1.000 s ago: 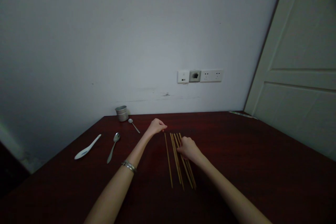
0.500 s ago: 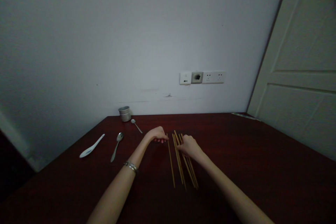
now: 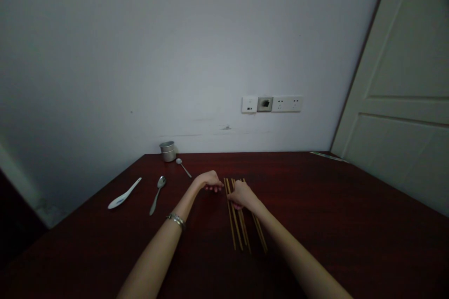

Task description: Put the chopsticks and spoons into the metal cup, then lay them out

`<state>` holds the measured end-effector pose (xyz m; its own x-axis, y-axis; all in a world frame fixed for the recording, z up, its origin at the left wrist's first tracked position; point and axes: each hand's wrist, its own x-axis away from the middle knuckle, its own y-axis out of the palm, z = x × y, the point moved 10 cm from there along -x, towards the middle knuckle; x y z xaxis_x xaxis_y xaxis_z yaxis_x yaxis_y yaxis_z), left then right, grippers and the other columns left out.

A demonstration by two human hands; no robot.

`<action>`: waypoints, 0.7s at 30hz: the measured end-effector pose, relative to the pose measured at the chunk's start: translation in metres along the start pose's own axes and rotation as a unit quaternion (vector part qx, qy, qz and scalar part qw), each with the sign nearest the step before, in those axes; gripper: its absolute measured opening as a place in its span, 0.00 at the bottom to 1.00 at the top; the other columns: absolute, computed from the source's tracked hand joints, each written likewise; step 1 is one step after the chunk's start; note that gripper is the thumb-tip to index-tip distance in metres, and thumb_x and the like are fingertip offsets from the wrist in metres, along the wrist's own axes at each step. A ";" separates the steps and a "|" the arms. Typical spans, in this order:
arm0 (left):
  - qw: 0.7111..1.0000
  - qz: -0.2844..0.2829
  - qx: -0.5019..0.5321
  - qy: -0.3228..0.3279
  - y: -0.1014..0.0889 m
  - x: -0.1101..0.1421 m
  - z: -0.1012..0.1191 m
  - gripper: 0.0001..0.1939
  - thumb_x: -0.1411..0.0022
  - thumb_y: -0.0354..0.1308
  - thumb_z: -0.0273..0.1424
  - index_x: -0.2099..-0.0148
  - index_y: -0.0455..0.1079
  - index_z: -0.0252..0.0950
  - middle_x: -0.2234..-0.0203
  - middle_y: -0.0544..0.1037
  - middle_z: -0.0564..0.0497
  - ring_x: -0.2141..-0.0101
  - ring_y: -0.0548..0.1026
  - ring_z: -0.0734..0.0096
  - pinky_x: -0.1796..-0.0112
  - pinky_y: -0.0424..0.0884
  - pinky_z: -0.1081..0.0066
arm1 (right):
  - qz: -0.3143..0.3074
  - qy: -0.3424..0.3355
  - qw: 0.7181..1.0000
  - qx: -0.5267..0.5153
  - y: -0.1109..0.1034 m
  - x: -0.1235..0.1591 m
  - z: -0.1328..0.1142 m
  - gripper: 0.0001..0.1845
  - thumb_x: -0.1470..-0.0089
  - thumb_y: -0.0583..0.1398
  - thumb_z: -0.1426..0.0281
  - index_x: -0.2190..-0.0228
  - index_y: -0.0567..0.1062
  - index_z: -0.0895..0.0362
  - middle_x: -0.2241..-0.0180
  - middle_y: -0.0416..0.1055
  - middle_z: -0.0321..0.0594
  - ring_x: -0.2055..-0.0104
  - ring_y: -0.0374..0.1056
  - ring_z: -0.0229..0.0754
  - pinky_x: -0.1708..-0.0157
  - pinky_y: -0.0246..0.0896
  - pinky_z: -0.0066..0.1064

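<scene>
Several thin wooden chopsticks point(image 3: 233, 224) lie lengthwise on the dark red table point(image 3: 315, 205), roughly side by side. My left hand point(image 3: 212, 181) rests with curled fingers at the far end of the leftmost chopstick, fingertips against it. A metal bracelet point(image 3: 176, 219) circles that wrist. My right hand point(image 3: 242, 195) is closed over the middle of the row, thumb and fingers pinching a chopstick close beside the leftmost one. It covers the upper parts of several others. Two or so chopsticks point(image 3: 259, 233) lie apart, under the right wrist.
To the left lie a white soup spoon point(image 3: 124, 194), a metal spoon point(image 3: 157, 195) and a smaller metal spoon point(image 3: 184, 167). A metal cup point(image 3: 168, 151) stands at the back edge by the wall. Wall sockets point(image 3: 271, 104) are above the table; a pale door point(image 3: 403, 103) is at right.
My right hand has moved left with a chopstick, which now lies close to the leftmost one. My left hand has hardly moved. The view has shifted slightly.
</scene>
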<state>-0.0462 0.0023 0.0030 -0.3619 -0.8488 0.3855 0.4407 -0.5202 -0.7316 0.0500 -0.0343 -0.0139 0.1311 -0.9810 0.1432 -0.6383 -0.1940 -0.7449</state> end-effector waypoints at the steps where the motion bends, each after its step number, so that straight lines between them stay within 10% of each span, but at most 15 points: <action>1: 1.000 -0.002 0.000 -0.002 0.000 0.000 0.000 0.12 0.50 0.54 0.34 0.76 0.70 0.30 0.87 0.68 0.55 0.88 0.57 0.84 0.85 0.52 0.79 | 0.001 -0.001 1.000 0.010 0.000 -0.001 0.000 0.04 0.61 0.56 0.75 0.83 0.69 0.63 0.84 0.72 0.45 0.85 0.67 0.38 0.88 0.58 0.21; 13: 1.000 -0.022 -0.004 0.008 0.016 -0.008 0.004 0.12 0.51 0.55 0.35 0.78 0.69 0.30 0.87 0.68 0.54 0.88 0.59 0.84 0.86 0.53 0.79 | 0.050 -0.032 0.997 0.052 -0.039 0.019 -0.006 0.05 0.59 0.56 0.73 0.82 0.69 0.61 0.85 0.70 0.44 0.83 0.68 0.38 0.85 0.59 0.21; 21: 0.999 -0.011 -0.031 0.011 0.025 -0.015 0.007 0.18 0.54 0.58 0.42 0.82 0.66 0.31 0.90 0.65 0.55 0.89 0.58 0.82 0.85 0.54 0.77 | 0.067 0.039 0.997 -0.023 -0.059 0.032 0.054 0.06 0.58 0.57 0.72 0.75 0.69 0.62 0.81 0.71 0.42 0.85 0.67 0.37 0.88 0.59 0.22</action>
<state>-0.0237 0.0013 -0.0173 -0.3901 -0.8342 0.3897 0.3800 -0.5314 -0.7571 0.1324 -0.0541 -0.0006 -0.0158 -0.9952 0.0964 -0.6804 -0.0599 -0.7304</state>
